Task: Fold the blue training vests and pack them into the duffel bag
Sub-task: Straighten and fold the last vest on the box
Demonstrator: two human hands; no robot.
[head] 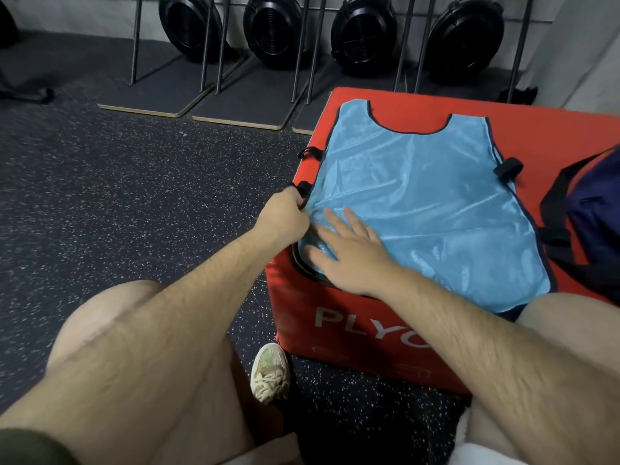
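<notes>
A light blue mesh training vest (426, 196) with dark trim lies spread flat on top of a red plyo box (543, 129), neck hole toward the far side. My left hand (285, 213) pinches the vest's near-left edge by a black side strap. Flat on the near-left corner of the vest, my right hand (352, 253) presses down with straight, spread fingers. A dark blue duffel bag (590, 209) with black straps sits on the box at the right, partly cut off by the frame edge.
The box stands on dark speckled rubber flooring (117, 196). Several black air bikes (271, 31) on mats line the far wall. My knees and a pale shoe (270, 374) are close to the box's front face.
</notes>
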